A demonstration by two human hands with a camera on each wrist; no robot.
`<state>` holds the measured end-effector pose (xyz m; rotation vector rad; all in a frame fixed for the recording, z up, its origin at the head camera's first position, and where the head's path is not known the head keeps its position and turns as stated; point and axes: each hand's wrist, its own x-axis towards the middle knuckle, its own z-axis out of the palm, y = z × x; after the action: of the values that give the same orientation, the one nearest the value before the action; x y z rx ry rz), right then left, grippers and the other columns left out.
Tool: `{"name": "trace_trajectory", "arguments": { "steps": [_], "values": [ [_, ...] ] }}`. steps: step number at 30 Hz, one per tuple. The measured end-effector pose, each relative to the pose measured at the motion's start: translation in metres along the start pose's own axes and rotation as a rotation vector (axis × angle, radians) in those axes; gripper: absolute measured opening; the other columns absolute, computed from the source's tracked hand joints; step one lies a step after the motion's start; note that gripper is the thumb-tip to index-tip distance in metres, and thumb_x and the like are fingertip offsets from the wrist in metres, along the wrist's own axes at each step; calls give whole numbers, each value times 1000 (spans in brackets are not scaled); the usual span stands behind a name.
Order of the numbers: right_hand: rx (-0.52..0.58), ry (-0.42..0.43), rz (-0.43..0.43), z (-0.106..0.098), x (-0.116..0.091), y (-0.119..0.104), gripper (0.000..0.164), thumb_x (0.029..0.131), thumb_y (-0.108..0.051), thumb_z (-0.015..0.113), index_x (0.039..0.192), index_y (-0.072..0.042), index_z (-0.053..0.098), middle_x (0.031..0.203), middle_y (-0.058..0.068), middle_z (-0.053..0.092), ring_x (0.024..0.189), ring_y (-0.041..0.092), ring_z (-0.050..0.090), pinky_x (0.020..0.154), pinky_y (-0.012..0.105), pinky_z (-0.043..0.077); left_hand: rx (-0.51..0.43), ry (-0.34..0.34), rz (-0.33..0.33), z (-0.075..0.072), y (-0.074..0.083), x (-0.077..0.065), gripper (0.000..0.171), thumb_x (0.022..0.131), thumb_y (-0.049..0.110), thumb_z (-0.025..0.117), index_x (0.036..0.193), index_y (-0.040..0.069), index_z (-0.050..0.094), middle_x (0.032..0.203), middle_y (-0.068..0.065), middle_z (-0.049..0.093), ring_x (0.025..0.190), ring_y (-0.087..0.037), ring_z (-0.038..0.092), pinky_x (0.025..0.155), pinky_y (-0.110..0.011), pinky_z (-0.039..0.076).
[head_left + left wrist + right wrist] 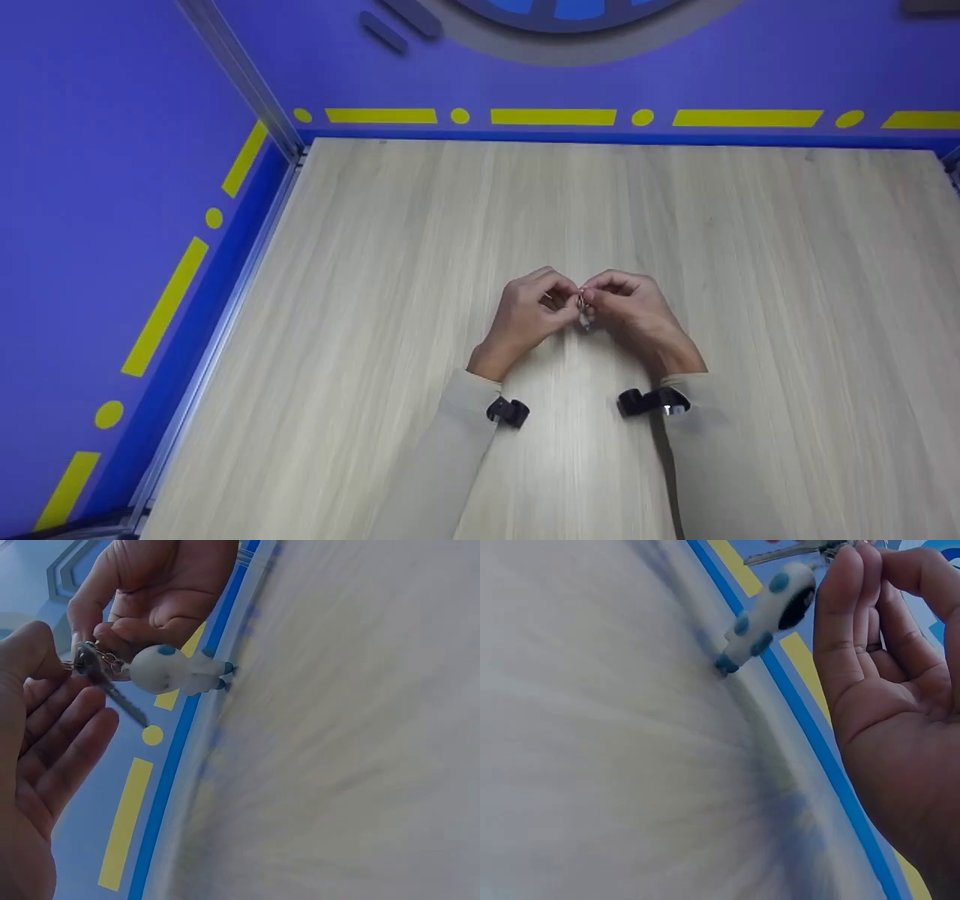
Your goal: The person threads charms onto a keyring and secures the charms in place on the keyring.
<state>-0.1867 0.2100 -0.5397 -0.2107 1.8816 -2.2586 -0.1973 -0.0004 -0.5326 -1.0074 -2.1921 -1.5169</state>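
Thumb and fingertips of my left hand point(525, 309) pinch one side of a small key ring, its fingers bent in the head view. From the other side my right hand point(636, 304) pinches the same spot, fingertips almost meeting the left ones. A metal key point(124, 701) hangs from the ring. Beside it a short chain point(112, 661) carries a small white figurine with blue spots point(774, 606), which dangles below the fingers. In the right wrist view a dark patch shows on the figurine's head. Fingertips hide most of the ring itself.
Under both hands lies a pale wood-grain table point(420, 240). Blue-purple panels point(525, 82) with yellow dashes and dots stand along its back and left edges, joined by a metal corner post point(244, 75). Black bands point(508, 412) sit on both sleeved wrists.
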Motion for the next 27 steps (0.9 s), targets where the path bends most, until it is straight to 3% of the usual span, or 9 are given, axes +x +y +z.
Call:
{"name": "trace_trajectory", "arguments": {
  "steps": [4,9,14,19,27],
  "values": [
    [131,-5,16,3,-1,-1,14,98,8,65,96,-2,76,88,9,74,76,17,70,73,28,60,23,30,23,3,0,1,8,89,-5,72,91,4,71,84,-4,68,71,-11,65,63,-23,57],
    [166,6,22,6,-1,-4,16,97,9,65,96,-3,76,89,10,73,77,17,69,74,29,59,122,59,68,5,1,2,8,88,-3,71,89,5,68,83,-3,65,68,-11,64,63,-19,53],
    [120,36,14,8,-2,-11,10,97,9,69,104,6,74,95,13,73,82,20,70,79,32,60,196,77,80,4,2,1,10,87,-3,70,88,6,65,84,-1,63,66,-9,62,61,-17,50],
    [17,49,-43,4,-3,-17,18,96,16,64,113,18,65,103,15,72,88,20,72,82,32,61,248,63,79,4,4,1,13,87,-2,71,87,8,64,83,-2,63,64,-10,62,59,-19,48],
    [-75,68,-72,3,-4,-22,21,96,14,66,117,17,64,99,13,70,84,16,72,80,29,60,272,37,82,3,5,2,15,83,-3,69,86,9,61,82,-2,61,64,-9,60,58,-18,46]
  ]
}}
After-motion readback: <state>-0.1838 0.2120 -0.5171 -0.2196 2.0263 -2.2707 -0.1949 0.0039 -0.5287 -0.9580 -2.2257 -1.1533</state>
